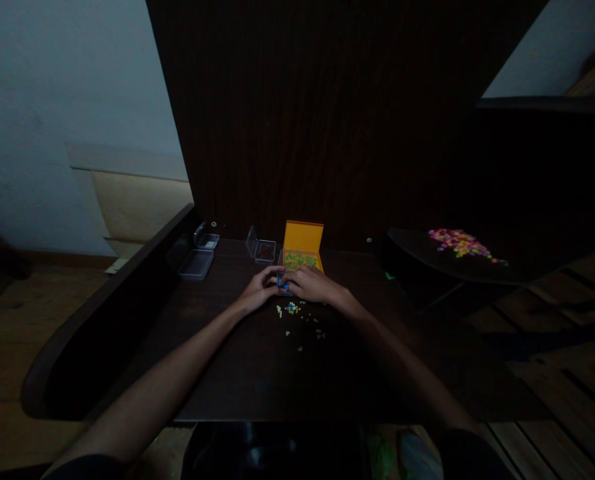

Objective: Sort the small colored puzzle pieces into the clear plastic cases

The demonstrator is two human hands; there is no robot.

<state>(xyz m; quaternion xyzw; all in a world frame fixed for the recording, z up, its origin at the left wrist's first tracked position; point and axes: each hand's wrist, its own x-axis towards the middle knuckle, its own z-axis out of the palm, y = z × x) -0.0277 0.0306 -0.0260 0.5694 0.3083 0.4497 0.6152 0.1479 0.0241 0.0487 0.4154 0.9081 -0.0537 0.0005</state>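
Observation:
Both hands meet over a small clear plastic box [280,291] with blue pieces [283,285] in it. My left hand [261,291] curls its fingers and thumb around the box's left side. From the right, my right hand [313,283] reaches over the box, its bent fingertips down among the blue pieces; what they grip is hidden. Directly behind stands a yellow box [303,236], lid raised, holding green pieces [300,260]. In front of the hands, small pale, yellow and blue pieces [292,308] lie scattered on the dark wooden table [257,373].
Left of the yellow box is a clear lidded box [266,251] with dark reddish contents. Two more clear containers, one a shallow tray [196,264], sit by the raised left side panel [127,307]. A pink and yellow heap of pieces [460,243] lies on a side shelf at right.

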